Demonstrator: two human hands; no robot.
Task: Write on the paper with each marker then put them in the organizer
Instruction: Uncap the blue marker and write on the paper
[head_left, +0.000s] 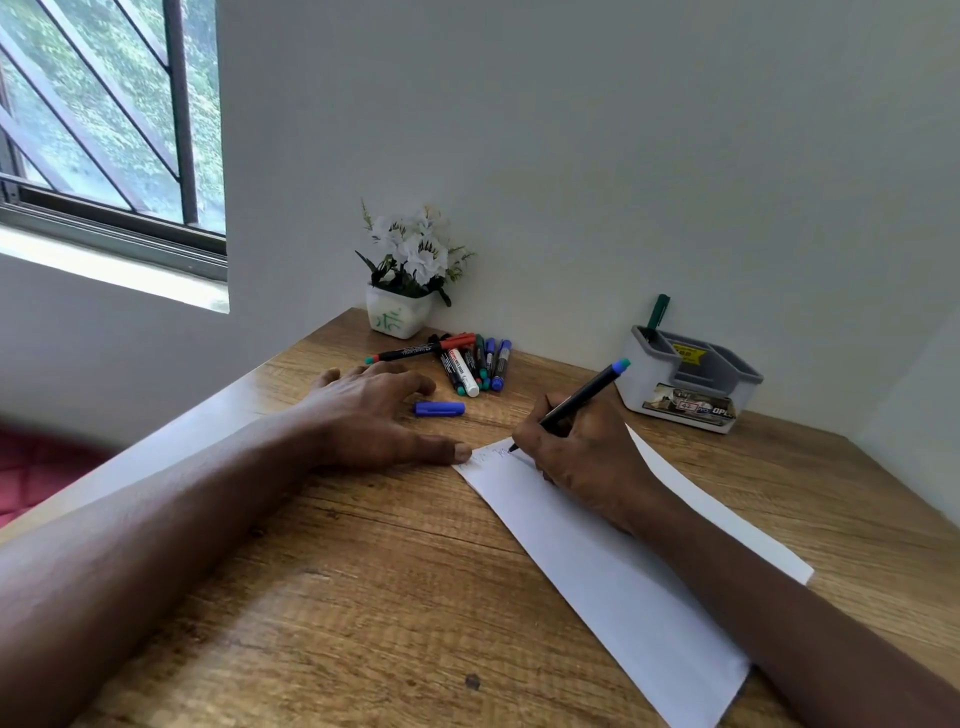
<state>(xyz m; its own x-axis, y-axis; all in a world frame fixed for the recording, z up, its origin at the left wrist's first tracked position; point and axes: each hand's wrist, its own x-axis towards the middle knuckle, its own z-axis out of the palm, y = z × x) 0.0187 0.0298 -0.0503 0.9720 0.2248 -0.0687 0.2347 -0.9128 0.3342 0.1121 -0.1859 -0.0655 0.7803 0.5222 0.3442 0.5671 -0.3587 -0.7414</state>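
One marker (655, 310) with a green cap stands in the rear compartment of the grey organizer (691, 384), at the back right of the counter (363, 571). Progress judged early: a pile of markers (467, 361), roughly eight though the overlap hides the exact count, lies loose near the flower pot (397, 314), all capped.

Right hand (587, 457): grip closed around a black-barrelled marker with a blue end (582, 397), tip touching the far end of the paper (597, 561). A few faint marks show beside the tip; illegible. Its blue cap (439, 408) lies on the counter, just beyond the left hand.

Left hand (374, 415): flat, fingers spread, holding nothing; thumb tip presses the paper's far corner to steady it.

Remaining: finish this stroke, recap, drop in the organizer, then repeat through the pile.
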